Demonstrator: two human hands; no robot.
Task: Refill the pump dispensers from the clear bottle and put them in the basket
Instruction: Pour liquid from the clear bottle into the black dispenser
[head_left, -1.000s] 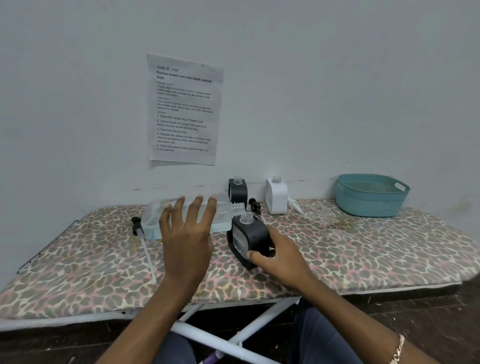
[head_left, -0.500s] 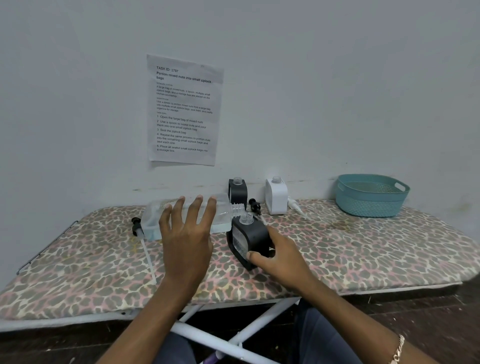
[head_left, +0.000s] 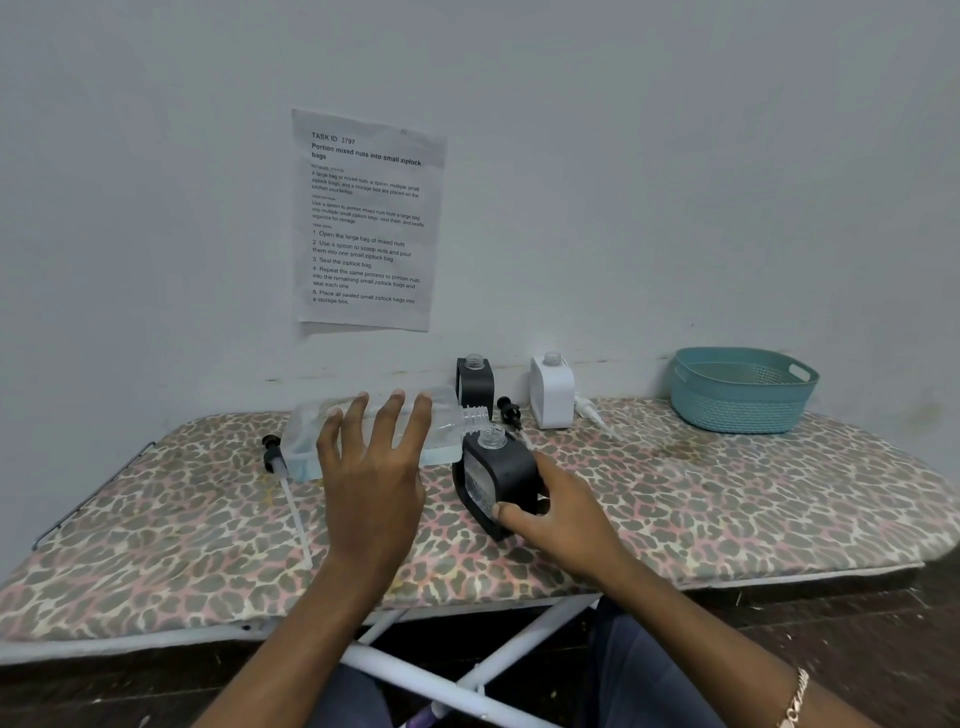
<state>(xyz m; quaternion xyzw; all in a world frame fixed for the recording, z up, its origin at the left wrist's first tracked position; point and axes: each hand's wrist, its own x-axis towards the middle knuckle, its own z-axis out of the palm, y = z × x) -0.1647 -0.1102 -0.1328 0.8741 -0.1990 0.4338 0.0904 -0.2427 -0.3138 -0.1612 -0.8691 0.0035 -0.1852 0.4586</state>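
Observation:
My left hand (head_left: 371, 470) holds the clear bottle (head_left: 306, 441) tipped on its side, its open threaded neck just above and behind the mouth of a black dispenser (head_left: 496, 475). That dispenser has no pump and leans slightly left, and my right hand (head_left: 558, 512) grips its lower right side. A second black dispenser (head_left: 475, 382) and a white dispenser (head_left: 551, 392) stand open-necked by the wall. The teal basket (head_left: 743, 389) sits at the far right with nothing visible inside.
Three loose pump heads lie on the leopard-print board (head_left: 727, 499): a black one with a long tube (head_left: 272, 454) at the left, a black one (head_left: 509, 410) between the back dispensers, a white one (head_left: 592, 413) beside the white dispenser. A printed sheet (head_left: 366, 221) hangs on the wall.

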